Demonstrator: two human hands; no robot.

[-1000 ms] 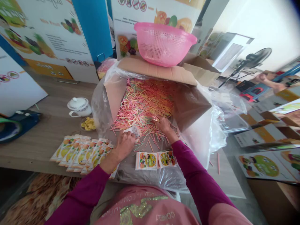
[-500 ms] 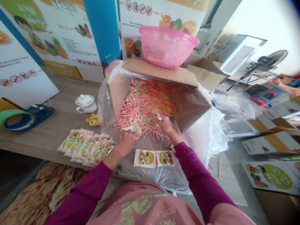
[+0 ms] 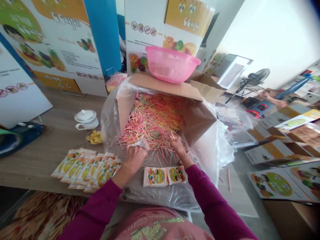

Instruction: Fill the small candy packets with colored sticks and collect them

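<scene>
A cardboard box lined with clear plastic lies open towards me, spilling a heap of thin pink, yellow and green sticks. At the heap's front left edge, my left hand is closed on a small packet whose pale end sticks out past the fingers. My right hand pinches a few of the sticks above the heap's right front. Between my forearms, two printed packets lie side by side on the plastic. More filled-looking printed packets overlap in rows to the left.
A pink basket rests on the box's back flap. Left of the box stand a lidded white cup, a dish of yellow pieces and a tape dispenser. Printed cartons line the back. Another person's arm shows at right.
My view has shifted, so the box and table appear lower and further left. My right hand has moved slightly right over the heap, still pinching sticks; my left hand keeps the packet.
</scene>
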